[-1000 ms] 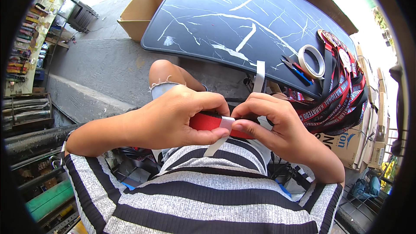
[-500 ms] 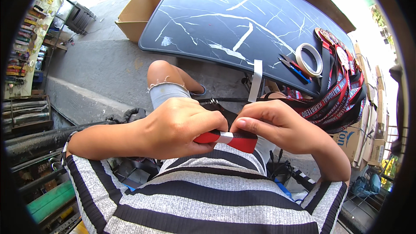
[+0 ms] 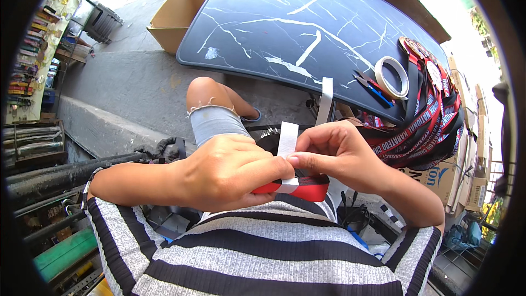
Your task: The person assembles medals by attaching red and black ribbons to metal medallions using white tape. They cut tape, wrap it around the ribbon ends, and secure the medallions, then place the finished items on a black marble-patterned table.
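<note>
My left hand [image 3: 227,172] is closed around a folded red and black ribbon [image 3: 313,191], held low in front of my striped shirt. A band of white tape [image 3: 287,185] crosses the ribbon just beyond my left fingers. From between my fingertips a flat strip of the white tape [image 3: 288,137] stands up. My right hand [image 3: 345,156] is closed, thumb and forefinger pinching at the strip's lower edge, close against my left fingertips. The ribbon's far part is hidden inside my left hand.
A dark marble-patterned table [image 3: 263,38] stands ahead. On its right are a tape roll [image 3: 404,87], blue-handled snips [image 3: 375,94] and a heap of medals with red and black ribbons [image 3: 433,115]. Another tape strip [image 3: 325,101] hangs off the table's near edge. An open cardboard box [image 3: 170,16] is beyond.
A flat strip of white tape now rises above my fingers, where only the band showed before. Both hands have shifted slightly, and the ribbon sits a little lower.
</note>
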The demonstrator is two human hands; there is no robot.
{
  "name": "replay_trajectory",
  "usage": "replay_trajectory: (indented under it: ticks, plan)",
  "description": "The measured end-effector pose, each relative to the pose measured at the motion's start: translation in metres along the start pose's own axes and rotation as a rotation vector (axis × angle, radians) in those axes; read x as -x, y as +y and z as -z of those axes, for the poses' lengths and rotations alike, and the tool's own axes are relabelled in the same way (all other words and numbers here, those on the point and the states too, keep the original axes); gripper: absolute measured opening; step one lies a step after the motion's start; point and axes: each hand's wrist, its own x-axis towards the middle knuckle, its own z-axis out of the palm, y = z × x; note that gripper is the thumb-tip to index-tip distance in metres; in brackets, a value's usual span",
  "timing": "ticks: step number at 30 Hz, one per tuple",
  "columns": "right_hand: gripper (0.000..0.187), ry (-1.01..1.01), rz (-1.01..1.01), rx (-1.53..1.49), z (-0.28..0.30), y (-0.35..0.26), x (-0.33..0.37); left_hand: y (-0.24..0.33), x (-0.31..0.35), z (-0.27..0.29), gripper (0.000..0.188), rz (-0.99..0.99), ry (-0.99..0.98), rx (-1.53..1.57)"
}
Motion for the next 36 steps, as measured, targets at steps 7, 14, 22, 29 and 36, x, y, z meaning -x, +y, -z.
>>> replay_trajectory:
  ticks: [7, 14, 22, 29, 36]
  plan:
    - [0.012, 0.184, 0.307, 0.151, -0.009, 0.009, 0.010, 0.012, -0.007, 0.005, 0.062, 0.298, 0.033, 0.271]
    - [0.007, 0.252, 0.430, 0.218, -0.011, 0.016, 0.010, 0.014, -0.021, 0.024, 0.057, 0.647, -0.249, 0.368]
    - [0.003, 0.262, 0.515, 0.388, -0.007, 0.019, 0.016, 0.006, -0.021, 0.012, 0.034, 0.597, -0.271, 0.515]
    - [0.023, 0.145, 0.597, 0.476, 0.000, 0.007, 0.019, 0.008, -0.014, 0.000, 0.017, 0.531, -0.208, 0.669]
    - [0.022, 0.158, 0.722, 0.607, 0.004, -0.005, 0.027, 0.007, -0.018, -0.010, 0.019, 0.604, -0.125, 0.740]
